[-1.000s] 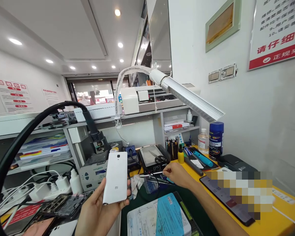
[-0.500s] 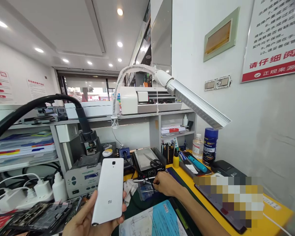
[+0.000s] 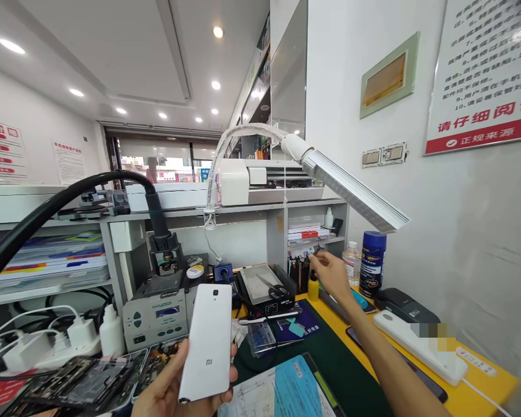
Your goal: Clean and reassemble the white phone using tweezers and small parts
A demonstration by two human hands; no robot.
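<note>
A white smartphone (image 3: 208, 341) rests in my left hand (image 3: 167, 376), its back with the camera and logo turned toward me. Fingers wrap its lower edges, and the phone leans upright over the bench. Farther off, my right hand (image 3: 332, 275) is raised beside the dark tool holder (image 3: 298, 273) and above the yellow bottle (image 3: 313, 288). Its thumb and fingers are pinched together; a small dark tip shows above them, too little of it visible to name. Below lies a clear plastic box (image 3: 261, 339) on the green mat (image 3: 342, 362).
Opened phone parts (image 3: 78, 379) lie at lower left beside a power strip (image 3: 54, 353). A grey soldering station (image 3: 158, 315) stands behind the phone. Scissors (image 3: 275, 288) lie on a flat plate. A lamp (image 3: 356, 191) hangs overhead. A blue spray can (image 3: 372, 263) stands at right.
My right hand has moved from the clear plastic box up and right to the tool holder. The phone stays in my left hand. The view has shifted slightly.
</note>
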